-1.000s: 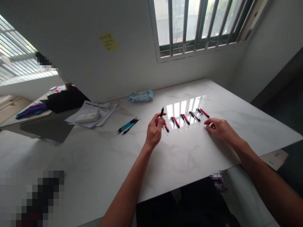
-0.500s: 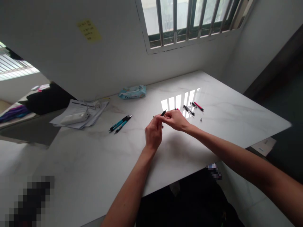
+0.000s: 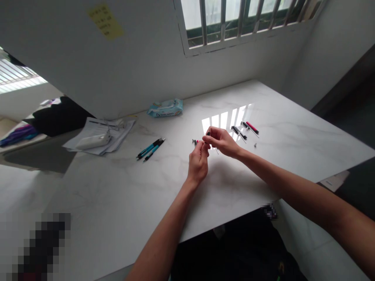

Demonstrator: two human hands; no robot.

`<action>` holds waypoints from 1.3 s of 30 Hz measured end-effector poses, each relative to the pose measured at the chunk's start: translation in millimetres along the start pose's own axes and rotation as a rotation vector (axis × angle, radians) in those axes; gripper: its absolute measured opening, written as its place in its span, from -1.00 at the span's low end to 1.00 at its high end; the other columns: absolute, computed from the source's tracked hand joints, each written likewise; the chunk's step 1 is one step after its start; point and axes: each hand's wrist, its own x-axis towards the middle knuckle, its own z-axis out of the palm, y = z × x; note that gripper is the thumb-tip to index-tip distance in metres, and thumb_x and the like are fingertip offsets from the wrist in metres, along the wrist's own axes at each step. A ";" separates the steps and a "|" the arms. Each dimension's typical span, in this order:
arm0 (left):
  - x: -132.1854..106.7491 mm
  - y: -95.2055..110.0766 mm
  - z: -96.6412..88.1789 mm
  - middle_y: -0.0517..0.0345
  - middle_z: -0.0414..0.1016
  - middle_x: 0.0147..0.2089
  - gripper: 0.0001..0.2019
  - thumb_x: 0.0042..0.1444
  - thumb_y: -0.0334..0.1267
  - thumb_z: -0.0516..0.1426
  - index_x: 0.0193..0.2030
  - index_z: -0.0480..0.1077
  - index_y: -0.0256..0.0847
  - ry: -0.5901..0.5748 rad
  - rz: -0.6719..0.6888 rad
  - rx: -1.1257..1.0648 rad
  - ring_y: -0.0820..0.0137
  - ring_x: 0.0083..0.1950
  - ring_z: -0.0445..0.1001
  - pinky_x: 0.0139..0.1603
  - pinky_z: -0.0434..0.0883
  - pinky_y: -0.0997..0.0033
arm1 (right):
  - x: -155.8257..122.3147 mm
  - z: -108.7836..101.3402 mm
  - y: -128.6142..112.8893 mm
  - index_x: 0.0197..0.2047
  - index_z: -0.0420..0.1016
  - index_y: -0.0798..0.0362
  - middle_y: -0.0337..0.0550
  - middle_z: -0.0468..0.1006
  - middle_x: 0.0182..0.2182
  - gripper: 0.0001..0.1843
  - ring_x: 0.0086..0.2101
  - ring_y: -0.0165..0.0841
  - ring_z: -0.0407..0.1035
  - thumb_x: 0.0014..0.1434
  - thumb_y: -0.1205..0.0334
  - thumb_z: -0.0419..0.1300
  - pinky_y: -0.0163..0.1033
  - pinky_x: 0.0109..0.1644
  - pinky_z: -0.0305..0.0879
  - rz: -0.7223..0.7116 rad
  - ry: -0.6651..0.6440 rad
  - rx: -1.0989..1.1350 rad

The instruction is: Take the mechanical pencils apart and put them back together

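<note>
Right fingers (image 3: 211,139), beside the left fingers (image 3: 201,148), pinch what seems a black piece (image 3: 208,134).

on the table (image 3: 117,207), pens (image 3: 154,150) lie between papers (image 3: 117,137) at left and pen parts (image 3: 242,135) at right, a packet (image 3: 165,109) behind them.

1. From where I stand, a white desk (image 3: 117,210) with grey marble veining runs up to the plain pale wall (image 3: 146,66).
2. A yellow sticky note (image 3: 106,21) with handwriting hangs askew there.
3. Above the desk's far side is a barred window (image 3: 231,19), daylight behind its upright metal bars.
4. Bright slatted patches of light (image 3: 223,119) shine on the desktop; the rest of the room is dim.
5. Off to the left, another bright barred window (image 3: 20,76) shows.
6. Pale tiled floor (image 3: 313,249) lies below; the far right is dark.
</note>
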 end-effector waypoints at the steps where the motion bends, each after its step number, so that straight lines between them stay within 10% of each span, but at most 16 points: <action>1: 0.8 -1.1 -0.4 0.20 0.37 -0.40 -0.57 0.52 0.17 0.05 -0.21 0.38 -0.12 0.001 -0.016 -0.032 0.40 -0.44 0.27 -0.40 0.20 0.37 | 0.4 0.1 -1.8 -0.35 0.38 -0.02 -0.31 0.48 -0.49 -0.44 -0.45 -0.41 0.32 0.13 -0.26 0.53 -0.26 -0.37 0.24 0.021 0.008 0.022; 7: 2.1 -1.5 -3.5 0.18 0.36 -0.38 -0.57 0.50 0.20 0.07 -0.17 0.40 -0.13 0.000 -0.041 -0.098 0.40 -0.41 0.29 -0.43 0.23 0.39 | -0.8 2.2 -4.7 -0.14 0.68 0.02 -0.25 0.55 -0.38 -0.57 -0.36 -0.41 0.38 0.17 -0.16 0.49 -0.28 -0.31 0.33 0.101 0.024 0.105; 20: 7.0 -0.8 -4.5 0.25 0.23 -0.47 -0.54 0.46 0.25 0.09 -0.24 0.36 -0.11 -0.002 -0.104 -0.179 0.43 -0.50 0.18 -0.50 0.16 0.37 | 0.2 -8.0 -4.1 0.22 0.60 0.00 -0.08 0.76 -0.07 -0.36 -0.22 -0.34 0.56 0.09 0.11 0.59 -0.22 -0.11 0.52 0.148 -0.020 0.233; 27: 4.1 2.1 -2.3 0.26 0.19 -0.46 -0.54 0.45 0.25 0.08 -0.23 0.34 -0.12 -0.049 -0.115 -0.183 0.45 -0.50 0.13 -0.53 0.09 0.40 | 0.0 -3.3 -4.6 0.10 0.61 0.03 -0.33 0.59 -0.41 -0.39 -0.38 -0.36 0.48 0.02 0.06 0.63 -0.22 -0.26 0.45 0.110 0.022 0.171; 33: 5.9 9.7 -1.6 0.35 0.06 -0.48 -0.59 0.46 0.19 0.04 -0.23 0.26 -0.10 -0.097 -0.241 -0.347 0.52 -0.57 -0.05 -0.58 -0.01 0.46 | 0.7 -7.4 -4.4 0.20 0.58 -0.01 -0.12 0.73 -0.10 -0.33 -0.28 -0.34 0.54 0.06 0.04 0.60 -0.20 -0.18 0.48 0.130 0.005 0.198; 39: 6.4 11.4 -2.5 0.31 0.11 -0.48 -0.59 0.44 0.17 0.08 -0.26 0.29 -0.13 -0.090 -0.257 -0.342 0.54 -0.56 0.01 -0.58 0.01 0.47 | -0.3 -2.4 -3.5 0.16 0.55 0.03 -0.38 0.51 -0.46 -0.40 -0.40 -0.37 0.46 0.10 0.06 0.56 -0.23 -0.28 0.36 0.080 0.038 0.062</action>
